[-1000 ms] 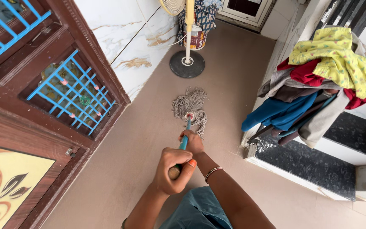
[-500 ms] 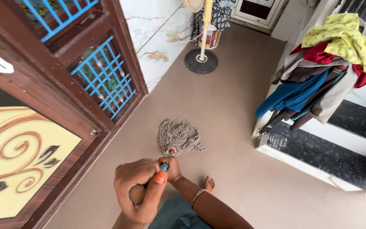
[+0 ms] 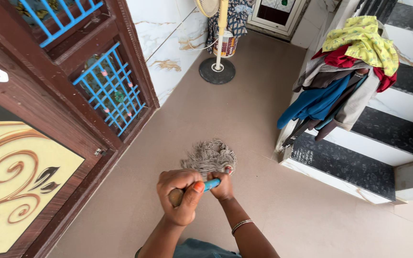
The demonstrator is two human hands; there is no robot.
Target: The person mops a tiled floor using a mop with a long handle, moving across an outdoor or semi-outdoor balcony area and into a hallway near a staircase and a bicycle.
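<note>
Mid-mopping here: left hand [image 3: 181,197] and right hand [image 3: 223,187] both clamped around the mop [image 3: 210,157] handle, next push probably wants the floor [image 3: 244,119] toward the stairs [image 3: 359,157].

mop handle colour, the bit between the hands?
Bright blue on the mop handle between left hand and right hand; its top end looks brown. Head view.

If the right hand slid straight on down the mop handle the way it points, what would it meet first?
The right hand grips the blue handle low down, pointing floorward. First in line is likely the grey mop head just beyond it; the gap between them is hard to judge.
</note>
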